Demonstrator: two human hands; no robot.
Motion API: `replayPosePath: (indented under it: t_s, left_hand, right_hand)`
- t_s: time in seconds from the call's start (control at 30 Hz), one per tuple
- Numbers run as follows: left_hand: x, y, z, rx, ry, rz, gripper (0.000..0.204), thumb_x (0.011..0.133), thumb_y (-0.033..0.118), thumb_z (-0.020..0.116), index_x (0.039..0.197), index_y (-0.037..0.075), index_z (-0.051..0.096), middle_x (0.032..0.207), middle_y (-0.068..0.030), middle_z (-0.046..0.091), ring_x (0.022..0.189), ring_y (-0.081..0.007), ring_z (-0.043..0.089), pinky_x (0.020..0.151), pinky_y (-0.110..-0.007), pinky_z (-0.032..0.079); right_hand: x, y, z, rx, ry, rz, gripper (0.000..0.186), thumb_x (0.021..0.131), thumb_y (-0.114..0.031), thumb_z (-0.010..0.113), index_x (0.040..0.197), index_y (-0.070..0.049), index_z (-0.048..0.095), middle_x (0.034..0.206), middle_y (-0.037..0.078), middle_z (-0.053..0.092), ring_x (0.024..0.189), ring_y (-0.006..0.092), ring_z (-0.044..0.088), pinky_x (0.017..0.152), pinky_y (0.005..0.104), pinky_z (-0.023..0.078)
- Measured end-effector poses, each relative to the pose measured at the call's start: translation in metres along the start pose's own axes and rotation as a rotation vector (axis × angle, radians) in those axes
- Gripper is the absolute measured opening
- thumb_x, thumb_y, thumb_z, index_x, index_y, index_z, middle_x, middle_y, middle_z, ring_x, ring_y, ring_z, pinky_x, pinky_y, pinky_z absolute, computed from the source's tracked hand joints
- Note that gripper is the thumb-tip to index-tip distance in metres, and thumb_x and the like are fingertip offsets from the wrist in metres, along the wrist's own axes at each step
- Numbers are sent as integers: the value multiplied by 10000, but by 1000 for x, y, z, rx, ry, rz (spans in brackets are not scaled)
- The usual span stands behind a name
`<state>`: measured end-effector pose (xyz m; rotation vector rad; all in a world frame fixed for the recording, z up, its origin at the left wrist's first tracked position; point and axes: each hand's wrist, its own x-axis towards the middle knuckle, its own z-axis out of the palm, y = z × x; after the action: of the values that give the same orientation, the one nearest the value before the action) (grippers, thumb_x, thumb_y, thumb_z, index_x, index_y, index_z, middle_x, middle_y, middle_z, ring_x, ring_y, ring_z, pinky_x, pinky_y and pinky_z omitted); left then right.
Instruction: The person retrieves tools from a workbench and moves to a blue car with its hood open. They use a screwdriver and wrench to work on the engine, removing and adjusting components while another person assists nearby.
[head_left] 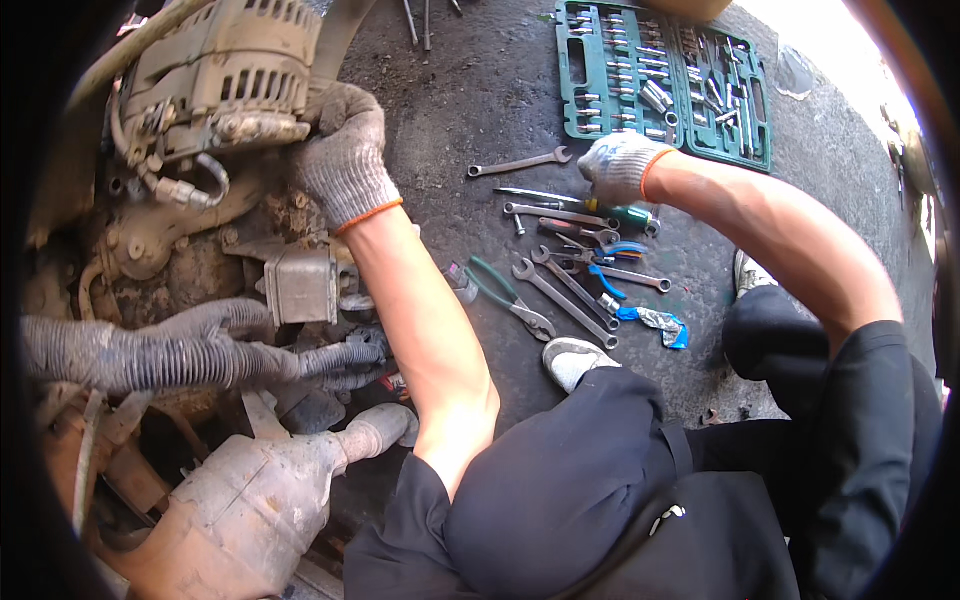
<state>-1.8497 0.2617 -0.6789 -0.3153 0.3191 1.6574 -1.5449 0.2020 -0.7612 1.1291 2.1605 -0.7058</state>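
Observation:
My left hand [343, 150], in a grey knit glove with an orange cuff, is curled against the right side of a dusty alternator [262, 75]; some of its fingertips are hidden. My right hand [618, 168], gloved too, has its fingers curled downward over the loose tools. Right under it lies a screwdriver [632, 215] with a green and yellow handle; whether the fingers touch it I cannot tell. Near it on the ground are a combination wrench [520, 163], several more wrenches [565, 305], green-handled pliers [510, 297] and blue-handled pliers [608, 270].
A green socket set case [580, 80] lies open at the far right with sockets inside. On the left are a ribbed hose [200, 362], a metal box [302, 287] and a rusty exhaust part [240, 490]. A blue and white wrapper [665, 325] sits near my shoe [578, 362].

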Motion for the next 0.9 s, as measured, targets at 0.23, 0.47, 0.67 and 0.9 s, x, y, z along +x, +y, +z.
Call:
replayPosePath:
  t_s: [0.23, 0.47, 0.67, 0.9]
  left_hand:
    - [16, -2, -5, -1, -105, 112, 444, 1062, 458, 451, 856, 109, 633, 570, 67, 484, 439, -95, 394, 453, -264, 358]
    - [-13, 18, 1, 212, 182, 134, 211, 972, 223, 543, 783, 131, 569, 678, 35, 542, 562, -139, 528, 551, -305, 449]
    - [-34, 14, 8, 277, 307, 226, 99, 941, 114, 552, 860, 101, 606, 697, 18, 545, 588, -120, 485, 556, -284, 384]
    - [-45, 6, 13, 465, 306, 139, 310, 1089, 210, 573, 800, 100, 594, 638, 19, 481, 527, -107, 431, 516, -260, 376]
  right_hand:
    - [-110, 48, -47, -225, -30, -199, 213, 942, -61, 639, 1114, -25, 760, 1008, 155, 772, 977, 320, 775, 845, 422, 626]
    - [-259, 197, 36, 336, 461, 129, 302, 1004, -146, 664, 1294, -63, 677, 1267, 164, 683, 1224, 320, 663, 1054, 413, 526]
    - [-215, 214, 208, 440, 452, 909, 623, 1068, -341, 660, 1606, -96, 462, 1608, 234, 502, 1450, 369, 541, 1182, 436, 459]
    - [-133, 189, 252, 662, 55, 902, 1286, 913, -651, 740, 1591, 229, 92, 1499, 556, 357, 1447, 639, 387, 1248, 569, 300]
